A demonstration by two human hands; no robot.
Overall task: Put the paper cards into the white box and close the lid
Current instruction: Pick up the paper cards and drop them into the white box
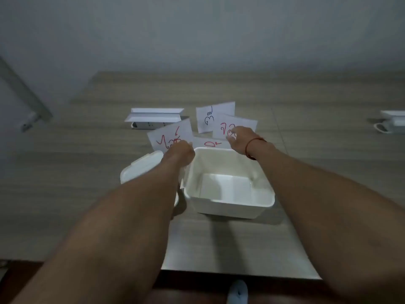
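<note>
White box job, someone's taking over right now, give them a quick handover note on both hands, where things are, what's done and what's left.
Left hand: reaching onto the left red-marked card; grip not clear.
Right hand: on the right red-marked card; grip not clear.
White box: open and empty, near the table's front edge.
Lid: off, lying left of the box, partly under the left forearm.
Cards: four behind the box, including a black-marked card and a partly hidden one.
Done: lid removed.
Left: all four cards in, then close the lid.

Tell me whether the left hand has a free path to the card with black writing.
Probably not directly. The left hand rests on the near-left red-lettered card, while the black-lettered card lies farther back right, beside the right hand, which looks closer.
</note>
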